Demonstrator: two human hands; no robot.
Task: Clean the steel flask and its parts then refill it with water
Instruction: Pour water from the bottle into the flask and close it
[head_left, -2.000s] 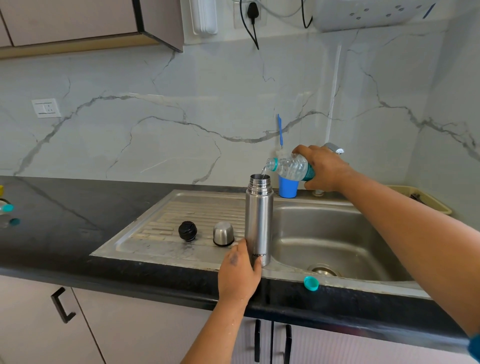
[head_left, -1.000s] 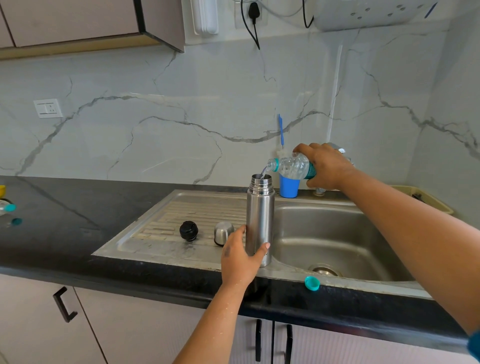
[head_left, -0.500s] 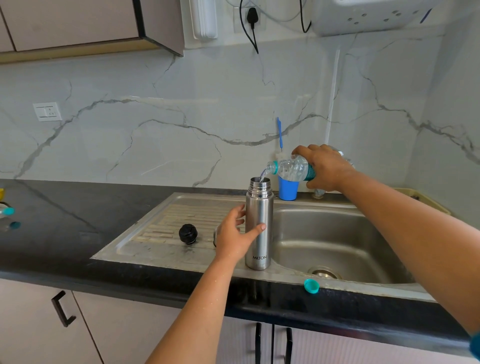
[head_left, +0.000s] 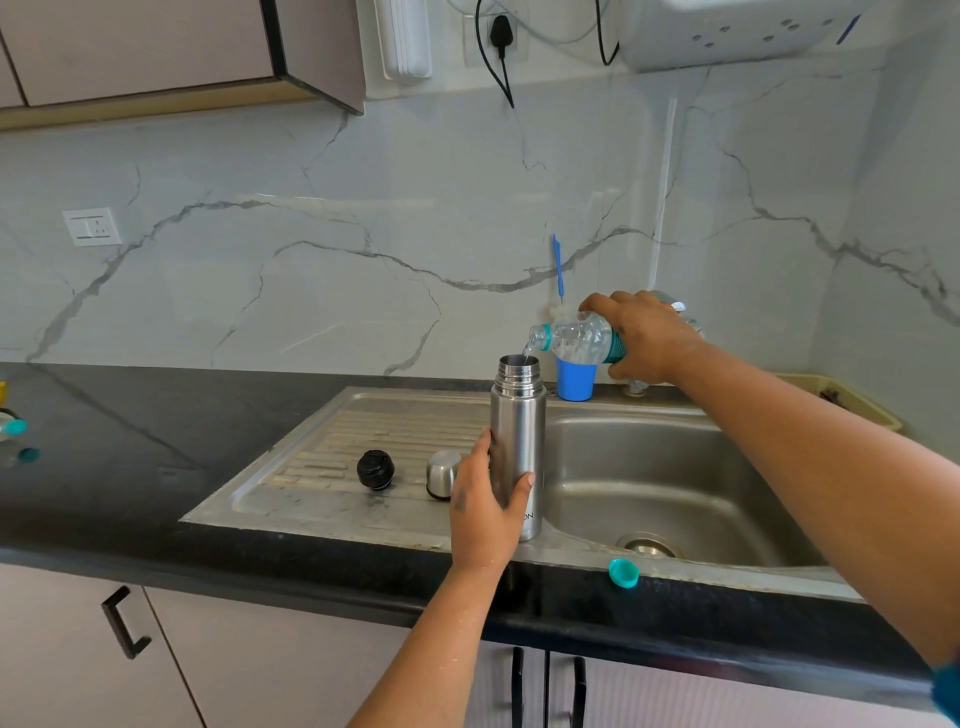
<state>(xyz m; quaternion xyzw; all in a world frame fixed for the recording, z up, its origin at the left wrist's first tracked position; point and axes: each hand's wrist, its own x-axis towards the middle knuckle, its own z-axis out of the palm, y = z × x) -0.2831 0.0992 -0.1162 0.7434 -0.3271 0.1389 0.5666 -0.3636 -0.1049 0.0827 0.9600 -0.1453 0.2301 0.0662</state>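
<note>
Left hand (head_left: 483, 512): fingers curled round the lower half of the flask (head_left: 518, 441), thumb on its right side. Flask: steel, upright, open at the top, standing on the sink (head_left: 332, 514) rim at the near edge between drainboard and basin.

Right hand (head_left: 641, 335): fingers wrapped round a clear bottle (head_left: 576, 340), tipped with its neck down-left, just above the flask mouth; a thin stream of water runs from neck to mouth.

On the drainboard, left of the flask: 1 black stopper (head_left: 375, 470); 1 steel cup (head_left: 442, 474), just beside the left hand.

Far side of the sink, behind the flask: 1 blue tumbler (head_left: 575, 382), a blue brush handle (head_left: 557, 267) rising above it.

Near sink rim, right of the flask: 1 teal cap (head_left: 623, 572).

Counter (head_left: 130, 441): black, with small teal items at the far left edge, too cropped to tell.
</note>
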